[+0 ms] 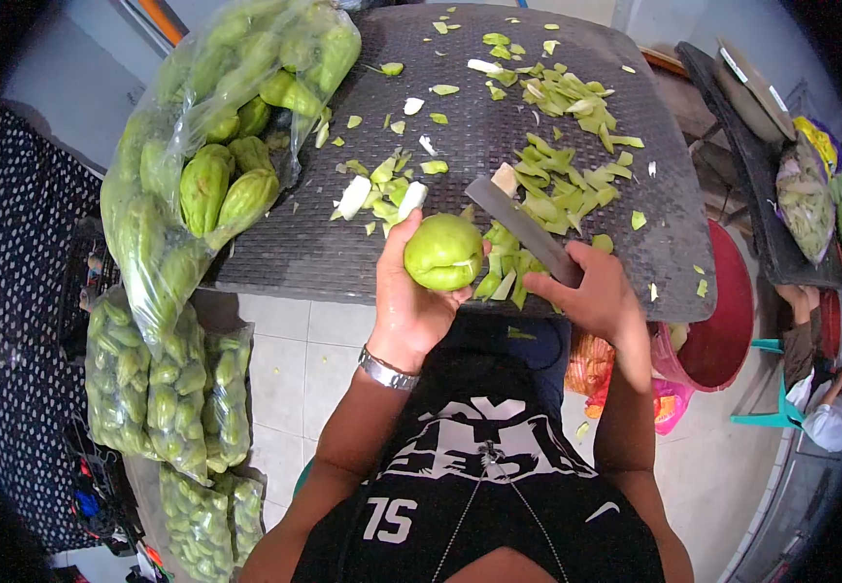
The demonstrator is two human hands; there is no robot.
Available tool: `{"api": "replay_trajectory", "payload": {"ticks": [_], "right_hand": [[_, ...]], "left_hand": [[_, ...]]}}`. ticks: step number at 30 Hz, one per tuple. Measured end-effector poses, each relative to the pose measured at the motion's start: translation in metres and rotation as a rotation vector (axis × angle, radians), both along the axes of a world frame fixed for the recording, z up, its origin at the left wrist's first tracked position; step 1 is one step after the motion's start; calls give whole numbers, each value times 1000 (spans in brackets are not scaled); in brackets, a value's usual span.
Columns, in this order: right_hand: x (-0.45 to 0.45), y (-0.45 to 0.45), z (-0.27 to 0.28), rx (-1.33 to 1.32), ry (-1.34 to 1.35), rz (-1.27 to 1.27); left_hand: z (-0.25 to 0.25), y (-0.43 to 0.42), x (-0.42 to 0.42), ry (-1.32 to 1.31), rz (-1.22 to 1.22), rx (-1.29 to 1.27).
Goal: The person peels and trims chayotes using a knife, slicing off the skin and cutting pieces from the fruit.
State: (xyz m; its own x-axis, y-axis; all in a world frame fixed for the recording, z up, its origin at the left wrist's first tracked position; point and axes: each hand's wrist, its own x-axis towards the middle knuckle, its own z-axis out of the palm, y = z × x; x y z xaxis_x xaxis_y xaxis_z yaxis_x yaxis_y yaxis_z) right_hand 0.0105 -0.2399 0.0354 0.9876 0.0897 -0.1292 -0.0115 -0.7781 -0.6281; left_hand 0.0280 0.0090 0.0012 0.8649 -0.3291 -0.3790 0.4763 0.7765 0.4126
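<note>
Near the front edge of the dark woven-pattern table, my left hand holds a round green chayote, fingers wrapped round it from the left and below. A watch is on that wrist. My right hand grips a knife with a wide grey blade; the blade points up and left, to the right of the chayote and apart from it. The handle is hidden in my fingers. Green peelings lie in piles beyond and under the blade. White and green pieces lie beyond my left hand.
An open plastic bag of chayotes covers the table's left side. More filled bags stand below it. A red tub is at the right, by a pink bag. Another person is at the far right beside a second table.
</note>
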Motion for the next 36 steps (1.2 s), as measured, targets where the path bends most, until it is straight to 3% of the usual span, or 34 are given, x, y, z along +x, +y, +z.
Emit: {"api": "replay_trajectory", "payload": {"ticks": [5, 9, 12, 16, 26, 36], "right_hand": [[-6, 8, 3, 137, -2, -62], [-14, 16, 7, 191, -119, 75], [-24, 29, 6, 174, -168, 216], [-33, 37, 8, 60, -231, 317], [-33, 43, 3, -71, -244, 292], [-32, 42, 3, -160, -303, 346]], "left_hand": [[20, -11, -5, -82, 8, 95], [11, -11, -8, -162, -121, -99], [-5, -20, -11, -31, -15, 59], [-17, -28, -10, 8, 47, 12], [-24, -35, -9, -100, 178, 262], [-17, -38, -8, -122, 35, 145]]}}
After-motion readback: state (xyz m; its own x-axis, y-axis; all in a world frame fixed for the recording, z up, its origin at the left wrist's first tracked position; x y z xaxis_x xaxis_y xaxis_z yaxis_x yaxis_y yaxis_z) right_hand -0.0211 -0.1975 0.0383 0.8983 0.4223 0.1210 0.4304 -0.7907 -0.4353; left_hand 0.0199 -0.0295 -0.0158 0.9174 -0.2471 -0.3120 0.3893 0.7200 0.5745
